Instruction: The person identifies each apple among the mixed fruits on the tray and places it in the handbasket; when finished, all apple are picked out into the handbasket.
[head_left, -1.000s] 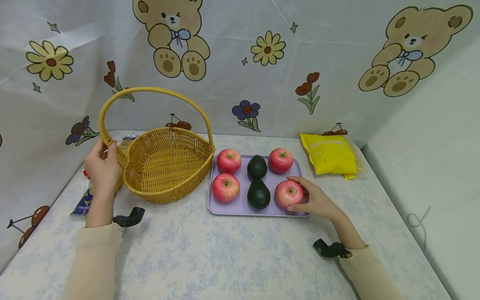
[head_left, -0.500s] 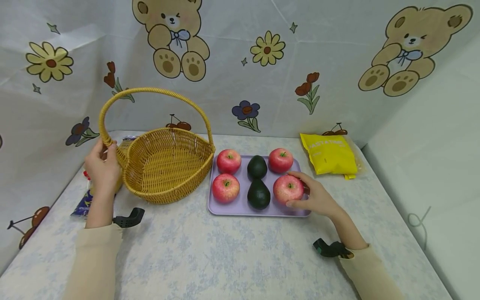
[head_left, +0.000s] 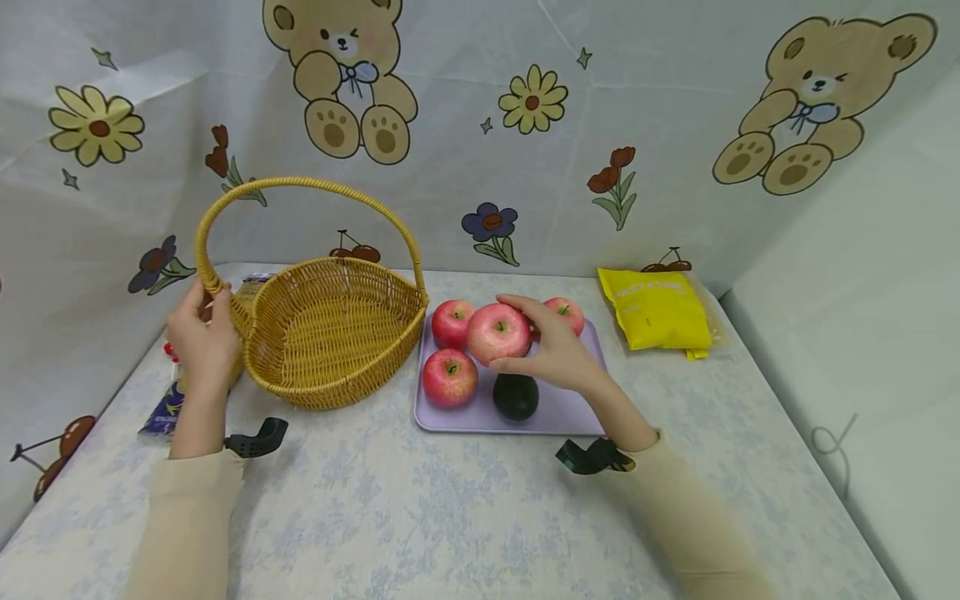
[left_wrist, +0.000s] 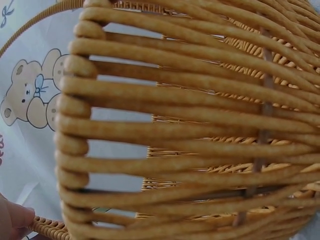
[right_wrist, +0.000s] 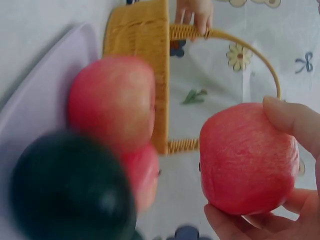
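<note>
Basket [head_left: 337,331] left of tray [head_left: 564,408], perhaps against it

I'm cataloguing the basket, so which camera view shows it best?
The head view: the basket is fully in frame, its inside visible, though the left hand covers a bit of the handle. The left wrist view shows mostly its side, close up; the right wrist view shows it sideways, partly behind apples.

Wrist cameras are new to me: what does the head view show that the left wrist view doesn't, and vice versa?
Head view only: the right hand holding an apple over the purple tray, and the yellow packet.

Left wrist only: open gaps between basket ribs, up close.

Both: the basket, its handle, some of the left hand and a printed bear.
</note>
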